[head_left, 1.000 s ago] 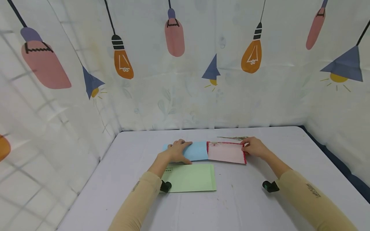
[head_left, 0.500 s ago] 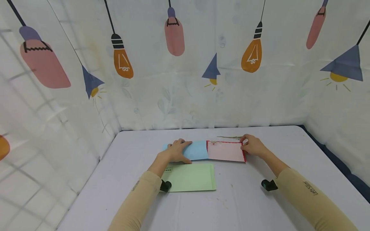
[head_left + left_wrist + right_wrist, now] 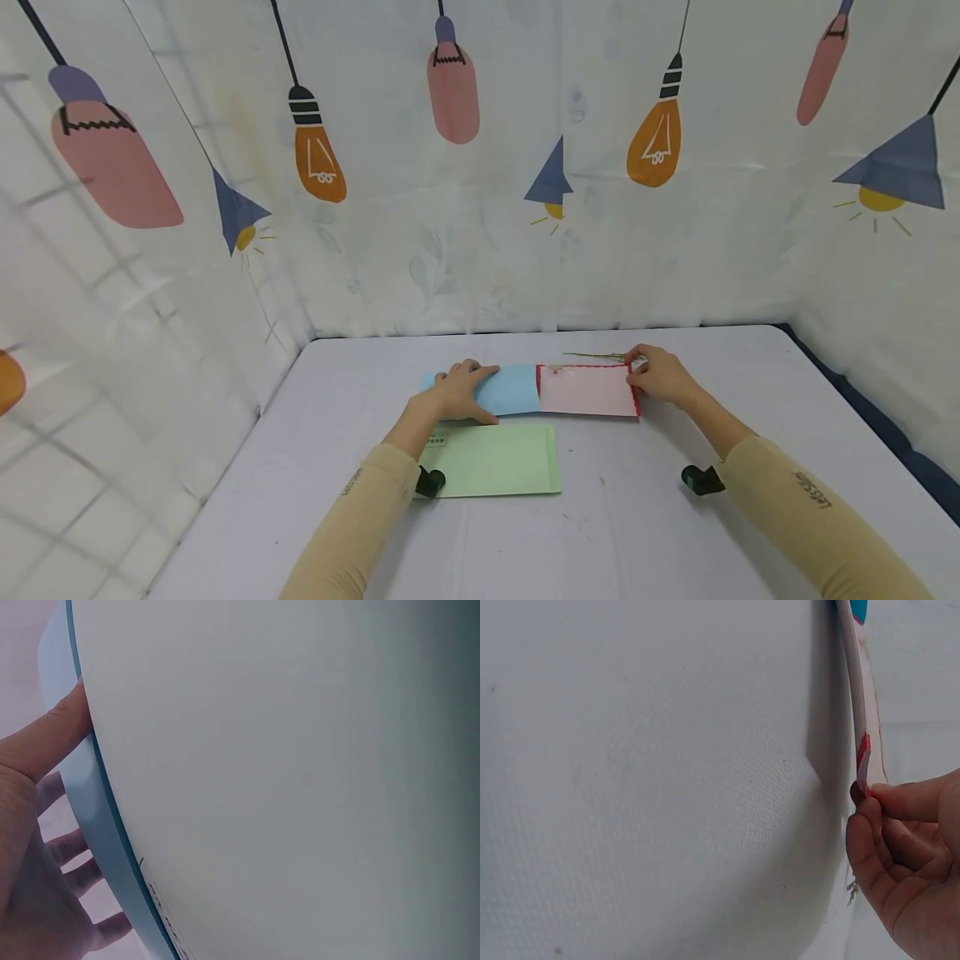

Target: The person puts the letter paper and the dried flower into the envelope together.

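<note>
My left hand [image 3: 454, 395] lies spread across a light blue envelope [image 3: 519, 390], thumb towards the near side and fingers towards the far side. In the left wrist view the thumb and fingers reach over the blue paper's edge. A pink card [image 3: 587, 392] with red edging meets the envelope's right end. Its right edge is pinched between the thumb and fingers of my right hand [image 3: 664, 377]. From the right wrist, the card [image 3: 864, 697] shows nearly edge-on, with a red strip by the fingertips. My left palm hides much of the blue envelope.
A pale green envelope [image 3: 491, 462] with small printed boxes lies nearer, partly under the left forearm. Behind the card, a thin dried stem [image 3: 592, 356] lies near the right hand. The white table [image 3: 615, 533] carries small bits of debris; patterned curtains stand around it.
The pink card's right end has risen slightly in the view with my right hand, and its edges look straighter. The left hand and both envelopes have stayed put.
</note>
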Action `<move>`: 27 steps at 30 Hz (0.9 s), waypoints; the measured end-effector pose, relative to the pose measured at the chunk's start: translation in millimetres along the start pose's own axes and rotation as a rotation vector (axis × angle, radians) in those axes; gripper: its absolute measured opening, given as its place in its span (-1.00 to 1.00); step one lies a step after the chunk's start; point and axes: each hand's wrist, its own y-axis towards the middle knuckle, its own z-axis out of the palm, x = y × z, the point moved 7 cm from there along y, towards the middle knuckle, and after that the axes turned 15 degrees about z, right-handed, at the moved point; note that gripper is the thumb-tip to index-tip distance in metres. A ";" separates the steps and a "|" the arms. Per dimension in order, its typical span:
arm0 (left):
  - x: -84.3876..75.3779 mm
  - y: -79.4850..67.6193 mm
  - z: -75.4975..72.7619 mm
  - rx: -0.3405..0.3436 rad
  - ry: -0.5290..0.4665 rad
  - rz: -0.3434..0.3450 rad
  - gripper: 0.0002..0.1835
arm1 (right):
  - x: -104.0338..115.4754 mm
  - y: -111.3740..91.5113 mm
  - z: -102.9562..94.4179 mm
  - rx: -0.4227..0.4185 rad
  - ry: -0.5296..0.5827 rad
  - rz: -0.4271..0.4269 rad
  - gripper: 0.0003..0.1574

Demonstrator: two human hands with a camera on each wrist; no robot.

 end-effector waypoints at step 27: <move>-0.6 1.1 -0.2 0.010 0.009 -0.005 0.08 | 9.0 8.9 25.3 0.007 0.149 0.002 -0.53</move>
